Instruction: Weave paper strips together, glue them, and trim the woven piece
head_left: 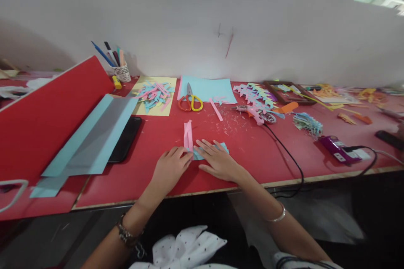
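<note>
A pink paper strip (188, 134) and a light blue paper strip (199, 154) meet at a corner on the red table in front of me. The pink one points away from me, while the blue one runs off to the right. At that corner, my left hand (170, 166) has its thumb and fingers closed on the paper strips. My right hand (219, 162) lies flat over the blue strip with its fingers spread, covering part of it. The blue strip's far end shows beyond the right fingers.
Scissors (190, 101), a loose pink strip (216, 110) and a pink glue gun (252, 112) lie behind my hands. The gun's cord leads over the edge of the red table (126, 180). Blue sheets (94, 143) and a black phone (126, 141) are left; a purple power socket box (339, 150) is right.
</note>
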### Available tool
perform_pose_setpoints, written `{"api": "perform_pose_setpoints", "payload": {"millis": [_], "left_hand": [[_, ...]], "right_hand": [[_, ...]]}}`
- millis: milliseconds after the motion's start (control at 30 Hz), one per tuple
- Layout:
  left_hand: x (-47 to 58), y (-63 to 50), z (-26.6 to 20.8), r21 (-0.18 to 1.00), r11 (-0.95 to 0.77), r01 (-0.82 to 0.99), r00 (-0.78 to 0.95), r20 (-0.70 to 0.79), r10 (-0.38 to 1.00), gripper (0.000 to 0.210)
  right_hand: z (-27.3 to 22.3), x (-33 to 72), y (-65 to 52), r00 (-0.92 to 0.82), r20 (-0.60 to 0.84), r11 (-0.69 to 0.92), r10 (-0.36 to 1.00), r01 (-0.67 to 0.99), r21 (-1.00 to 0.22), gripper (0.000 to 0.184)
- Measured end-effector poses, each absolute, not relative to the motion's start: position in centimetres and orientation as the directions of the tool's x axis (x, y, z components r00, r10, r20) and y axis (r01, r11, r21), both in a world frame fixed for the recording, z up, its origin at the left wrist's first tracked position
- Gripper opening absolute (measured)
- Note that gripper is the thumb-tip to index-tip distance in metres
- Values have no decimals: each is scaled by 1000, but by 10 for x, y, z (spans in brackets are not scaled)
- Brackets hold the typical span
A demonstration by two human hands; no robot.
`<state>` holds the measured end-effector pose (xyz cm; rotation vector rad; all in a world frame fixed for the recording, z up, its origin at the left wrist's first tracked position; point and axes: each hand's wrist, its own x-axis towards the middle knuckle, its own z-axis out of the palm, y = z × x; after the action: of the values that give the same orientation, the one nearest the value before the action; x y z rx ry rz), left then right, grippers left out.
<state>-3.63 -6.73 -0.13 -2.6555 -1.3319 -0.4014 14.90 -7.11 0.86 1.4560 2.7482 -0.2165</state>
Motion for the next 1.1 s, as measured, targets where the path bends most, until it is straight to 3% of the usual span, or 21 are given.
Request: {"api": "perform_pose_setpoints", "payload": {"millis": [367, 667, 933, 1100], "left_hand": [[-44, -67, 2, -40, -738, 674, 730, 193, 656, 29], [-59, -73, -7, 44, -784, 619, 769, 170, 616, 34], [-57, -75, -9, 85, -766, 637, 747, 176, 641, 36], [-54, -78, -5, 112, -725, 679, 709, 158, 688, 36]], "right_hand": [[11, 148, -73, -556, -59, 548, 829, 829, -112, 54], [9, 148, -73, -540, -43, 530, 841, 836, -139, 53], [11, 140, -79, -290, 121, 310, 949, 926, -216, 37], [5, 144, -89, -13, 249, 82, 969, 960, -268, 27]]}}
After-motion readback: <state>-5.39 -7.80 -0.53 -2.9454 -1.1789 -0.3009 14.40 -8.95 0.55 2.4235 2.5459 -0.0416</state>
